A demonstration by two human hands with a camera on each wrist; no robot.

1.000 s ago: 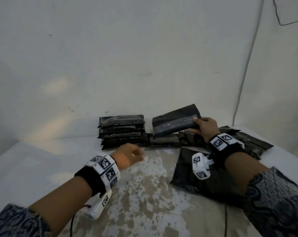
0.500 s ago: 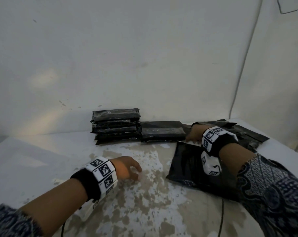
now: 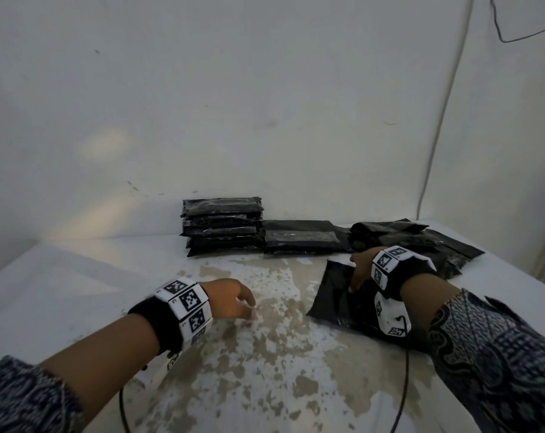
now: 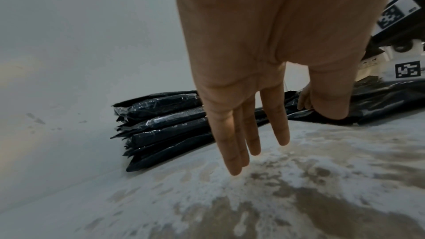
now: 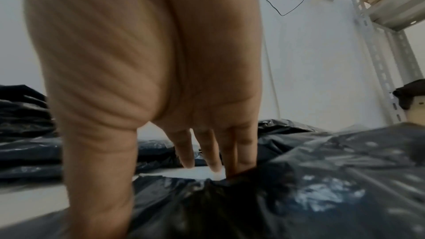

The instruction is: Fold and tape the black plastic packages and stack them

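Observation:
A tall stack of folded, taped black packages [image 3: 222, 226] [image 4: 161, 124] stands against the back wall. A lower stack [image 3: 299, 237] lies right beside it. A flat unfolded black package [image 3: 333, 298] [image 5: 322, 197] lies on the table at the right. My right hand [image 3: 354, 273] [image 5: 172, 179] grips its far edge, thumb on top and fingers over the edge, and the plastic bunches between them. My left hand [image 3: 249, 304] [image 4: 253, 152] hovers just above the table at the centre, fingers straight and holding nothing.
A loose pile of unfolded black packages [image 3: 427, 242] lies at the back right. The table [image 3: 265, 354] is white with worn brown patches. A wall runs close behind the stacks, and a thin cable [image 3: 402, 385] trails off the front edge.
My right hand set the folded package down on the lower stack, let go, and drew back to the flat package. My left hand sank toward the table and its fingers straightened.

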